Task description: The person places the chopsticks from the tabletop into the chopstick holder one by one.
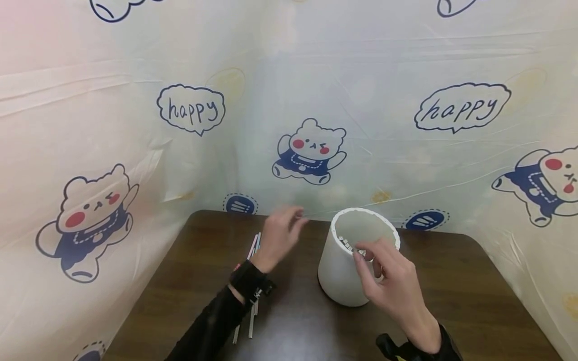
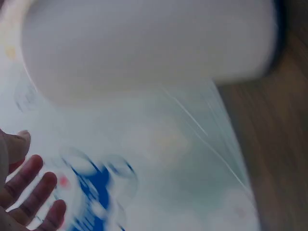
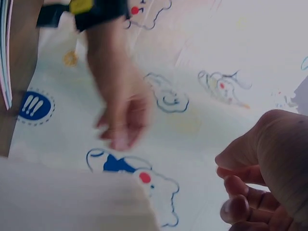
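A white tapered bin with a scalloped rim stands upright on the table. Small pale square-looking pieces show inside it, too small to identify. My right hand hovers at its near right rim, thumb and fingers loosely bent. Nothing shows between the thumb and fingers in the right wrist view. Left of the bin, my left hand is in the air, blurred, with relaxed fingers and nothing in them. Several thin pink, blue and white sticks lie below the left forearm, partly hidden by it.
The dark wooden table has rounded far corners. A pale printed curtain with bear drawings hangs around its back and sides. Both wrists wear black straps, the left strap above the sticks.
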### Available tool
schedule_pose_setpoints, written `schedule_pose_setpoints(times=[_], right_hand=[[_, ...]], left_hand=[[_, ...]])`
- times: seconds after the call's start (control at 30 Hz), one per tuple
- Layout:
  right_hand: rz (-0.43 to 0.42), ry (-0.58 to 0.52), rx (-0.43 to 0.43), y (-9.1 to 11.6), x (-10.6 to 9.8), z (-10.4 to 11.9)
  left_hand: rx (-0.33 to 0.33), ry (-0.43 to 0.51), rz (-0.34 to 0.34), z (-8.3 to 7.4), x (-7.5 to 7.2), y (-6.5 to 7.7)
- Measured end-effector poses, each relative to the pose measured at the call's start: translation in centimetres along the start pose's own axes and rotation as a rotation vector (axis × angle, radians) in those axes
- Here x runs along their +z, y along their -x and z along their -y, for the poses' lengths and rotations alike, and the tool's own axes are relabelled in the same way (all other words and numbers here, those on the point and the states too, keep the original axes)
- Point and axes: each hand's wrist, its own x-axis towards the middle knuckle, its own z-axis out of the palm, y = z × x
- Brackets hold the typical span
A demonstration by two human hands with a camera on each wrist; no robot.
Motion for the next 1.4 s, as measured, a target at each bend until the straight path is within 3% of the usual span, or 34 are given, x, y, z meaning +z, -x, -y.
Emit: schedule_pose_setpoints(times=[0.13,0.23,0.37,0.5,0.63,0.93,1.4], right_hand=[[0.034,-0.078,-0.082,0.3,0.1,1.0],[0.072,-0.111,-0.108,0.7,0.2,1.7],[0.105,-0.128,-0.136,1.1,0.5,2.4],[0.129,-0.125,-0.154,1.6,1.0,2.7],[0.139,-0.121,-0.151,2.0,1.3,2.6],[0.128,-0.114,-0.175,2.2,1.8,2.6],[0.117,-0.096,-0.157,1.6,0.9,2.2]], left_hand=[[-0.309,-0.058,0.174,5.2,-1.1,1.0],[-0.468,-0.12,0.274,8.6,-1.7,2.2],[-0.582,-0.188,0.338,12.3,-1.4,4.4],[-0.68,-0.181,0.402,14.3,-0.8,6.3],[-0.727,-0.187,0.391,14.7,-0.3,6.7],[-0.81,-0.323,0.432,14.1,0.2,5.8],[-0.791,-0.327,0.404,13.4,-2.3,5.2]])
